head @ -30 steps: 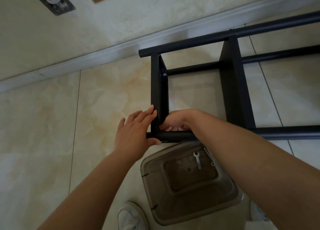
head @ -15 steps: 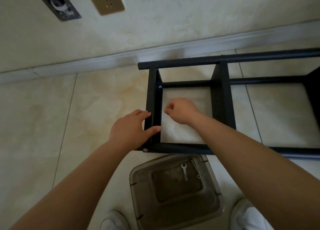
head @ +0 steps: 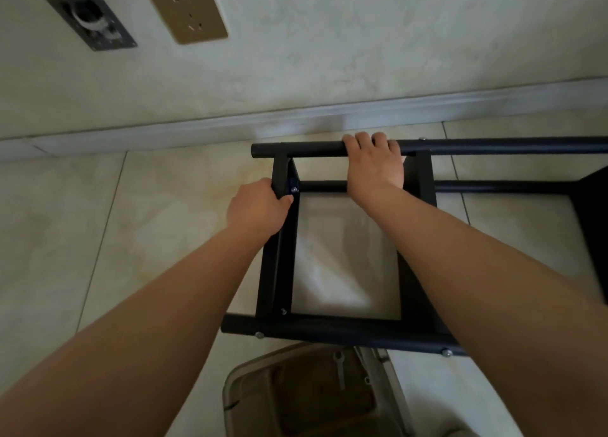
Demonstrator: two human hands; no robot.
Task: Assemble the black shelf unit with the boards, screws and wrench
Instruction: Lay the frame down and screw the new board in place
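Note:
The black shelf unit lies on its side on the tiled floor, its round tubes running left to right. My left hand grips the edge of the end board near its far corner. My right hand curls over the far tube, just left of the second board. Silver screw heads show on the near tube. A small silver wrench lies on the lid of a translucent bin below the frame.
The translucent brown bin stands close to me under the near tube. The wall with its skirting board runs right behind the shelf. A wall socket and a grey plate sit above it. Another dark board shows at the right edge.
My right hand left the near inner corner, rose and reached across to grasp the far tube. My left hand slid along the end board towards the wall and closed round its edge.

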